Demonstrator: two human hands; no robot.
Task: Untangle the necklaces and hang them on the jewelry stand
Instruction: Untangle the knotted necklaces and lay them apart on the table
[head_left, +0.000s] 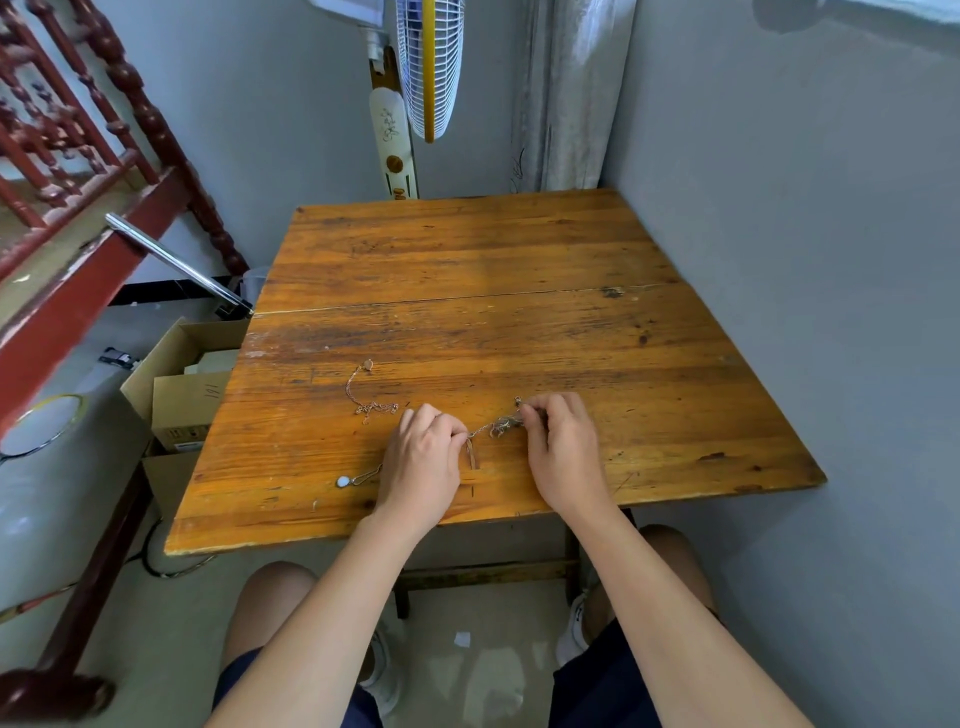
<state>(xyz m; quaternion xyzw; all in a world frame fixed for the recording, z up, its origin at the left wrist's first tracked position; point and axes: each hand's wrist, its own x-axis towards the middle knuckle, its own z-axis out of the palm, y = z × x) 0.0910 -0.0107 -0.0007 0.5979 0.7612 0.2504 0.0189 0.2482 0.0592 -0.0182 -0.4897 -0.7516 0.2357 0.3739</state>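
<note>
Head view: near the table's (519, 249) front edge, my left hand (423, 457) and right hand (563, 447) pinch the tangled necklaces (501, 426); I judge pulling apart hard could tighten the knot.

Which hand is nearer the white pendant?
Left. The left hand lies just right of the white pendant; the right hand is farther right beyond it. Both pinch the tangled necklaces.

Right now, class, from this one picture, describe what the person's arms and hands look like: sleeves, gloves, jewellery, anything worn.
The left forearm and right forearm are bare down to the picture's lower edge, with no sleeve in view. The left hand and right hand wear no gloves. No watch, bracelet or ring shows on the sides that face the camera.
</note>
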